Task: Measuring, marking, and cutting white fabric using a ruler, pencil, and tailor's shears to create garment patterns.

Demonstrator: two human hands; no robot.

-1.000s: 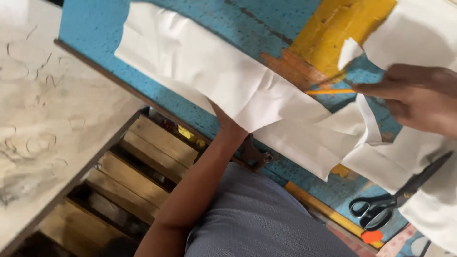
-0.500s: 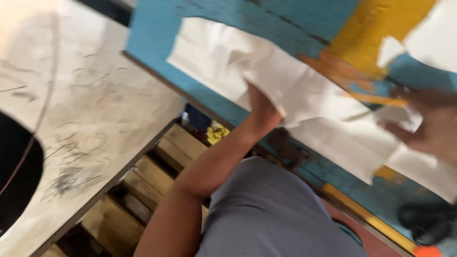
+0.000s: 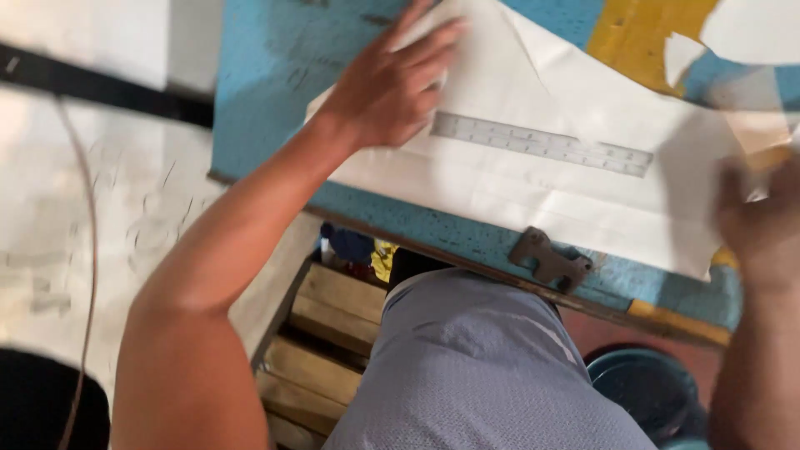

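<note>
At the lower right of the frame stands a round blue-green bucket (image 3: pixel 646 392) on the floor below the table edge; its inside is dark and what it holds cannot be told. Left of the person's grey-clad lap, low in the middle of the frame, lies a wooden slatted pallet (image 3: pixel 321 333).

The left hand (image 3: pixel 387 83) lies in the upper middle of the frame, palm down, fingers (image 3: pixel 433 42) spread wide and flat on a large sheet of white paper (image 3: pixel 517 179). It grips nothing; it presses on the sheet. The paper lies on the blue table (image 3: pixel 267 75), reaching from the hand across to the right side of the frame. A grey metal ruler (image 3: pixel 542 143) rests flat on the paper just right of the left hand, its near end beside the fingertips.

The right hand (image 3: pixel 762 221) sits at the right edge, blurred; it overlaps the paper's right end, but how its fingers stand cannot be told. A small grey metal bracket (image 3: pixel 550 260) lies on the table's near edge, just below the paper.
</note>
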